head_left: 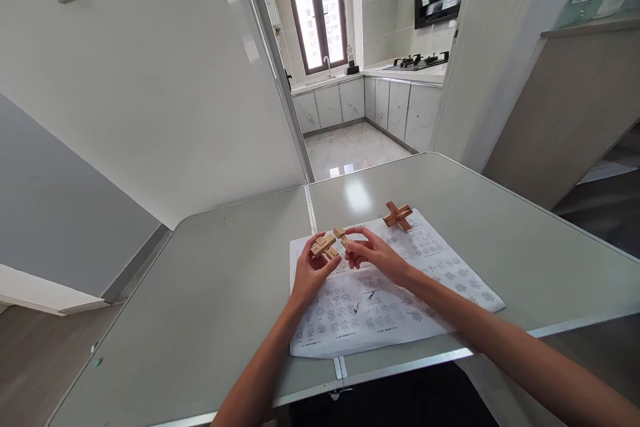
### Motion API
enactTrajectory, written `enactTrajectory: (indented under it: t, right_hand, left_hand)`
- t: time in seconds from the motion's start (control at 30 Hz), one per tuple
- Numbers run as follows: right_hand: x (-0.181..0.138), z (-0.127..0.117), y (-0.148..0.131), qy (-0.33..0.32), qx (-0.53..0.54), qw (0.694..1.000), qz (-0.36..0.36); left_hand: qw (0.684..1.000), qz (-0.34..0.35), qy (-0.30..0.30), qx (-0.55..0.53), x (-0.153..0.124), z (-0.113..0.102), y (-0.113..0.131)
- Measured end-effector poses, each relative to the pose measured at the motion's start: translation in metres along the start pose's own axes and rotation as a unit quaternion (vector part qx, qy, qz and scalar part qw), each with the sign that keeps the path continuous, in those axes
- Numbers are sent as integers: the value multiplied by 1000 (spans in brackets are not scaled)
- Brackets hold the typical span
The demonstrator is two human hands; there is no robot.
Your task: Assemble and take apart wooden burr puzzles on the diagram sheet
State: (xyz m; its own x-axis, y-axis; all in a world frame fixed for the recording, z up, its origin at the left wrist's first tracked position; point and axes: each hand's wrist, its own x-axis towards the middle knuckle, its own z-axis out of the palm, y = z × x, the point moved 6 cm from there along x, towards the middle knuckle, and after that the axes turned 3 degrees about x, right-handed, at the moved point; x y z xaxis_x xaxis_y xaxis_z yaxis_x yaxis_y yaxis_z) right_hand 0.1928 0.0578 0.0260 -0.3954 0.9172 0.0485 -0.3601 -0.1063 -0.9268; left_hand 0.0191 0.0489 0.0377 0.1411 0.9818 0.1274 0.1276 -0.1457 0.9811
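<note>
Glossy table [235, 280], creased paper [390, 293], blocky wooden pieces [325, 245]

On the grey-green table [225, 293] lies 1 printed paper sheet [395, 310], spanning the seam [311, 209].

Bare left hand [311, 271], bare right hand [374, 255], slim fingers [359, 231], narrow wrists [407, 275], bare left forearm [267, 352], bare right forearm [480, 320], both slender and smooth, plain black clothing [395, 400] lower down.

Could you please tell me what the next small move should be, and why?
Perhaps bring the pale, blocky wooden piece in the right hand slightly nearer the cluster of pale, bar-shaped wooden pieces in the left hand, since only a narrow gap separates them.
</note>
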Motion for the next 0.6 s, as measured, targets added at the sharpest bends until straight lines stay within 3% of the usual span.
enactTrajectory:
  t: [0.27, 0.6]
  right_hand:
    - [-1, 4, 4, -54, 100, 989, 91]
    - [2, -1, 6, -35, 46, 998, 37]
  left_hand:
    - [999, 9, 42, -16, 1, -5, -2]
    - [999, 0, 47, -10, 0, -5, 0]
